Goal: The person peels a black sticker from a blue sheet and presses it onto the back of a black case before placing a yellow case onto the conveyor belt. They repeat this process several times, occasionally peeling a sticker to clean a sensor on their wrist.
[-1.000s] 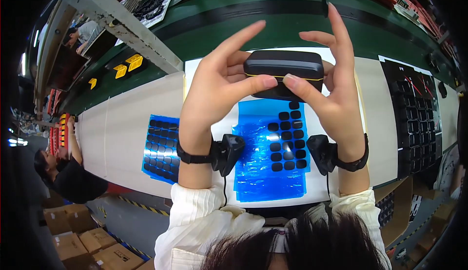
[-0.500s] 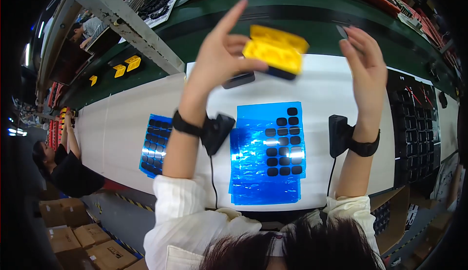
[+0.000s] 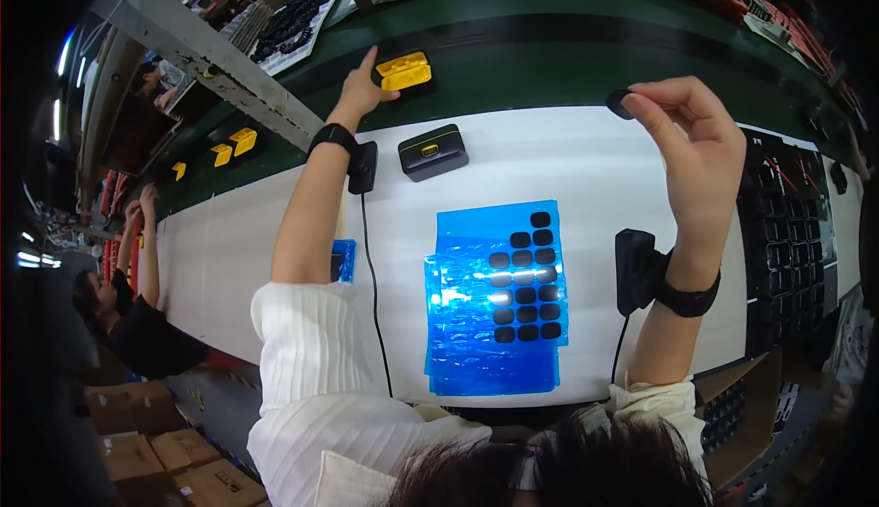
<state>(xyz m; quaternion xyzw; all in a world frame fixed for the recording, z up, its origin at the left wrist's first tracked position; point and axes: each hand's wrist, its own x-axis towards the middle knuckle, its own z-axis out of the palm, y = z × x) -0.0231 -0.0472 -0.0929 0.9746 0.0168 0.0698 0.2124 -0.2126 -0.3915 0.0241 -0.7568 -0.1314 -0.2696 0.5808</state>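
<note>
On the green conveyor belt sits an opened case with a yellow inside (image 3: 404,71). Beside it is my left hand (image 3: 363,92), index finger stretched out and thumb apart, its tips close to the case's left edge. It grips nothing. My right hand (image 3: 685,127) is raised over the far right of the white work surface, pinching a small flat black pad (image 3: 619,104) between thumb and fingertips. A closed black case (image 3: 434,152) stands on the white surface. Nearer me lies a blue film sheet (image 3: 494,365) carrying several rounded black pads (image 3: 526,295).
More yellow-lined cases (image 3: 244,141) stand on the belt to the left. A grey metal post (image 3: 247,81) rises near my left forearm. To the right is a black tray (image 3: 783,255) with compartments. Another person (image 3: 137,315) works at the far left. Cables trail from both wrist devices.
My left hand has moved left and away, and the yellow-lined case it held now rests on the belt, let go. The right hand still holds its pad, slightly lower.
</note>
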